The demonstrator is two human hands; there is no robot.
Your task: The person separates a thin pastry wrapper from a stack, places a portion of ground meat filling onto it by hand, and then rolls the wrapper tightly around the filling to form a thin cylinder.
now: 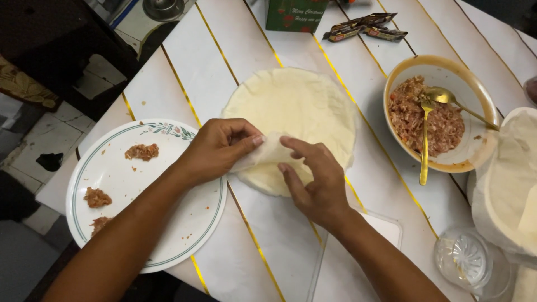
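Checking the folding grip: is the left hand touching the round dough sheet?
Touching. The head view shows the left hand pinching the lifted edge of the dough sheet between thumb and fingers.

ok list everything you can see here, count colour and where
wrappers: a stack, pale cream, table centre
plate: one, white with green rim, left
filling lumps: three, brown, on the plate
bowl: one, white with orange rim, right, holds minced filling
spoon: one, gold, in the bowl
fork: one, gold, in the bowl
box: one, green, top
packets: a few, dark, top
glass lid: one, clear, lower right
cloth: one, white, right edge
table: white with gold stripes
left hand: pinching the top wrapper's edge
right hand: fingers on the same wrapper
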